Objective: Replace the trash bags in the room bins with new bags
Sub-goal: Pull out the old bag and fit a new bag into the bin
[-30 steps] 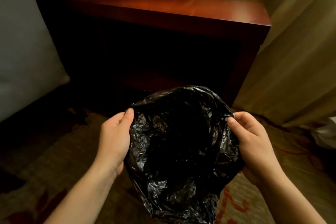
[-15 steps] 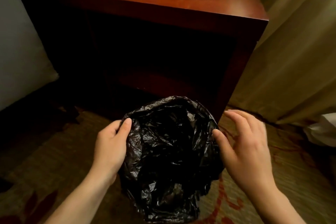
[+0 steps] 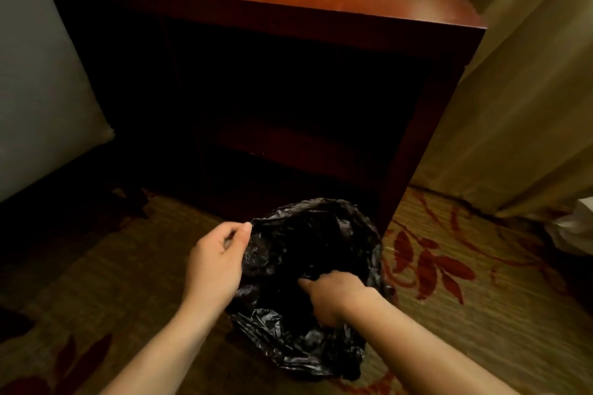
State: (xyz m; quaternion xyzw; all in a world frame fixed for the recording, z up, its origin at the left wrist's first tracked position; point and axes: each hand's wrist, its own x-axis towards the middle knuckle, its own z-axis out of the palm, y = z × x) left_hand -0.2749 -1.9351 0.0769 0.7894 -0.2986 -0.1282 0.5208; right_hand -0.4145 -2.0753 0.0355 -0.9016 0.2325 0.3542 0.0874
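While left hand (image 3: 215, 263) pinches bag (image 3: 288, 333) rim, right hand (image 3: 337, 295) reaches inside, grip unclear.

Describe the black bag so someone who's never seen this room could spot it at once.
Find the red wooden table beside the beige curtain. Over the patterned carpet at its front right corner is the bag, its left rim pinched by the left hand, the right hand reaching into its mouth. It is the only glossy, crinkled black thing.
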